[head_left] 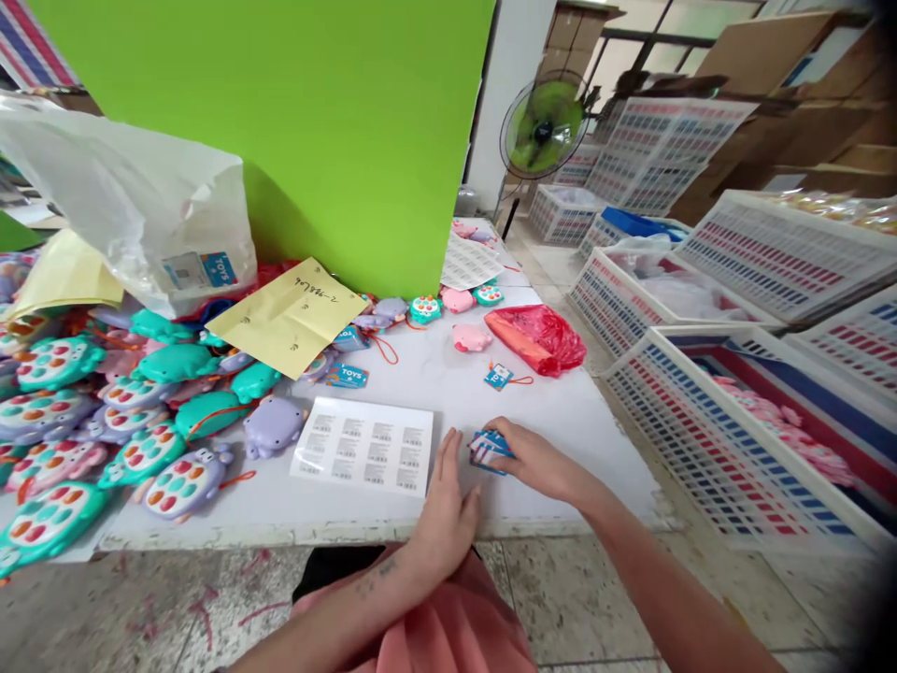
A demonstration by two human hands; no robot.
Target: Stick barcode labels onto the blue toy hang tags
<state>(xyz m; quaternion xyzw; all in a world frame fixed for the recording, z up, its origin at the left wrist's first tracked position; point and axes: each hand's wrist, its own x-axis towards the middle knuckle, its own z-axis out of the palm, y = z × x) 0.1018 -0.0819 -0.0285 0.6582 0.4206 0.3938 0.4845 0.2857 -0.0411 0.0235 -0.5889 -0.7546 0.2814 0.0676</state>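
A sheet of printed labels lies on the white table. Beside its right edge rests my left hand, fingers stretched forward and nothing visible in it. My right hand has its fingers on a small stack of blue cards on the tabletop. Further back are a blue tag with an orange loop, a pink toy and a red plastic bag. A purple toy sits left of the sheet.
Many teal, purple and pink toys pile up on the left, near a yellow paper and a white bag. A green panel stands behind. White crates and a fan are at the right.
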